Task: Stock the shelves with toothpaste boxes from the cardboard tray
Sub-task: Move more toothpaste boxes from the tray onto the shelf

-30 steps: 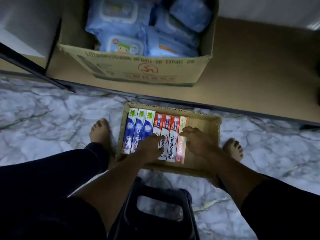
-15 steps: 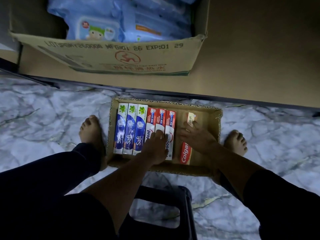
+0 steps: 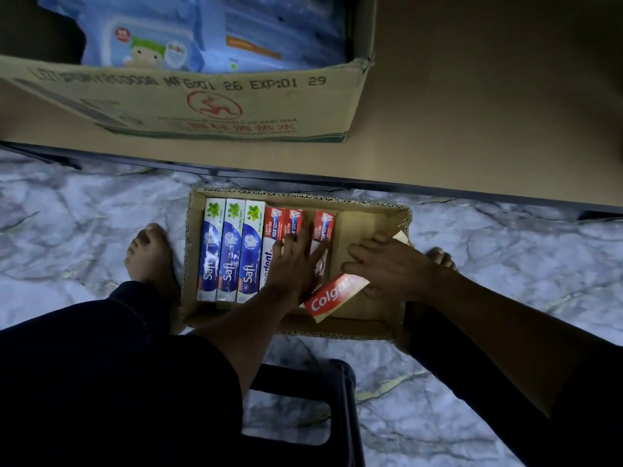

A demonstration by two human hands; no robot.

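A shallow cardboard tray [image 3: 397, 326] lies on the marble floor between my bare feet. In its left half lie three blue Safi toothpaste boxes [image 3: 229, 251], and beside them three red and white Pepsodent boxes [image 3: 286, 220]. My left hand [image 3: 295, 264] rests on the Pepsodent boxes with its fingers spread between them. My right hand [image 3: 392, 267] grips a red Colgate box [image 3: 333, 296], which is tilted and lifted at its near end over the tray's right half. The low brown shelf [image 3: 472, 136] runs just behind the tray.
On the shelf at the left stands a large open carton [image 3: 209, 106] full of blue wet-wipe packs [image 3: 161, 45]. Bare shelf board lies to the carton's right. A dark plastic stool [image 3: 303, 416] is under me, close behind the tray.
My right hand has pulled the Colgate box away from the row and turned it slantwise, its near end raised. My left hand has slid further up the Pepsodent boxes. The view has moved closer.
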